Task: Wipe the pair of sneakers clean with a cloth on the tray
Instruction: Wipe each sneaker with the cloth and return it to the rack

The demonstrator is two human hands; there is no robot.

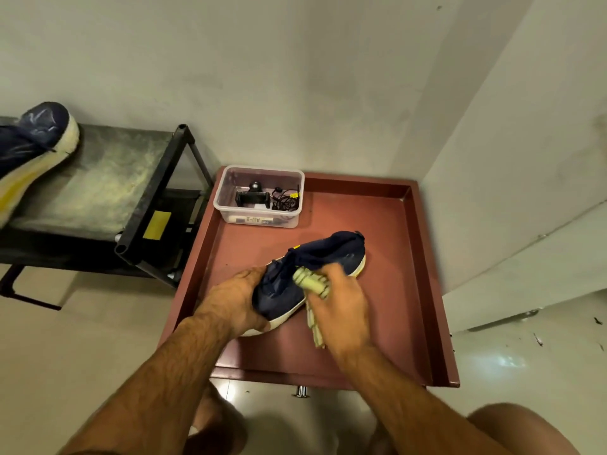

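Observation:
A navy sneaker (331, 254) with a white sole lies on the red-brown tray (407, 290), toe toward me and heel toward the far right. My left hand (236, 297) grips its toe end, fingers curled round the sole. My right hand (341, 300) holds a bunched pale-green cloth (310, 280) against the sneaker's side near the laces; a strip of cloth hangs below the hand. The second navy sneaker (33, 142) rests on a dark shoe rack (98, 178) at far left, partly cut off by the frame edge.
A clear plastic box (259, 195) holding a small black device and cables stands in the tray's far left corner. Walls close in behind and to the right of the tray. My knees and feet show at the bottom, on a pale tiled floor.

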